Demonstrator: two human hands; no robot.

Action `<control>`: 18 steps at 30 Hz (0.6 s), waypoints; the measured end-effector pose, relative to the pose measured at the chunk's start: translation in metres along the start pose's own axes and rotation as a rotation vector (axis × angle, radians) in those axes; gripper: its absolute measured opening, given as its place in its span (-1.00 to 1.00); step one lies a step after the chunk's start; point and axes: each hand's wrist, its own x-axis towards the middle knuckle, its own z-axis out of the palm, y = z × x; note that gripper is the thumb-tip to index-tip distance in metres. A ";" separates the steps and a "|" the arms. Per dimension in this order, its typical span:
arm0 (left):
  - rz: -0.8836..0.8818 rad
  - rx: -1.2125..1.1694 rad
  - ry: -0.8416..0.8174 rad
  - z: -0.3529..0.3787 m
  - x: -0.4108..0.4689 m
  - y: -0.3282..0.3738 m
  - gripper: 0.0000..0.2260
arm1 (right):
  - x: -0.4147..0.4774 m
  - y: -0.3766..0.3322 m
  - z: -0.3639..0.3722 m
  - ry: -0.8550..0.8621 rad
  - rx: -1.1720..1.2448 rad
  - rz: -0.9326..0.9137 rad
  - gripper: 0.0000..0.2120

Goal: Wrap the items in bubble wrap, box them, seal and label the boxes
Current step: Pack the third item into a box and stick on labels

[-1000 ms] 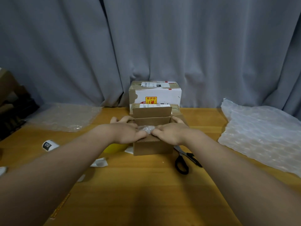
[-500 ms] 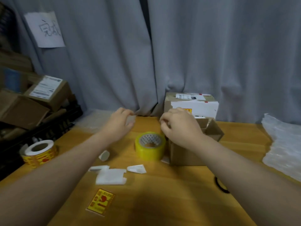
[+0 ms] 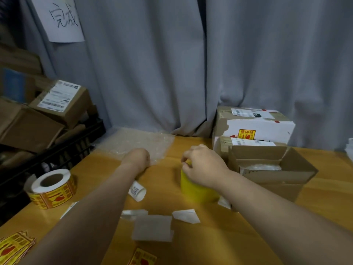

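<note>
Grey curtain hangs behind the wooden worktop [image 3: 191, 245]. Half a second ago both hands hovered above the tape; now the right hand [image 3: 204, 167] has dropped onto the yellow tape roll [image 3: 196, 192], fingers curled over its top rim, so sealing looks next. The left hand [image 3: 138, 158] rests closed on the bubble wrap [image 3: 133, 142]; whether it pinches the sheet I cannot tell. The open box [image 3: 271, 175], just right of the tape, holds a wrapped item. A paper sign [image 3: 61, 18] reads 完成; the sticker roll's [image 3: 51, 188] print is unreadable.
</note>
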 end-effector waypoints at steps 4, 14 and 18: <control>0.016 -0.277 0.055 -0.001 0.008 -0.017 -0.84 | 0.007 0.008 0.007 -0.025 0.068 0.049 -0.75; 0.325 -0.791 0.747 -0.068 -0.042 0.014 -0.87 | 0.010 -0.013 -0.012 0.040 1.300 0.487 -0.44; 0.637 -0.710 0.773 -0.089 -0.097 0.051 -0.91 | 0.009 -0.014 -0.057 0.082 1.890 0.476 -0.18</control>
